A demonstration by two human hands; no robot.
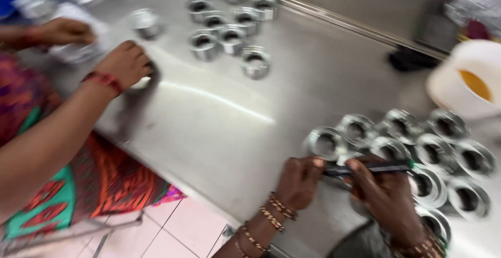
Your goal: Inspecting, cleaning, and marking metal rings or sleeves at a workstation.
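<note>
- While the view is blurred by motion, the person's left hand and right hand meet at the near edge of a steel table, both gripping a thin dark pen-like tool that lies level between them.
- Left fingers curl in, with thumb and fingertip pinching the tool's left end; right fingers are pressed together along the shaft. What the tool tip is doing cannot be made out.
- Just beyond the hands sits a cluster of small round metal cups, open side up, touching one another; the tool crosses over the nearest ones.
- A second group of metal cups stands well apart at the far left of the table, with a single cup off to its side.
- A co-worker in a bright patterned dress has one hand closed over a cup near the table's left edge and the other hand further back on something pale.
- A white tub holding yellow-orange paste stands at the right, near the close cluster.
- As a judgement, the work looks partway through: the visible cups all look dark inside, with no paste showing, so most remains to be done.
</note>
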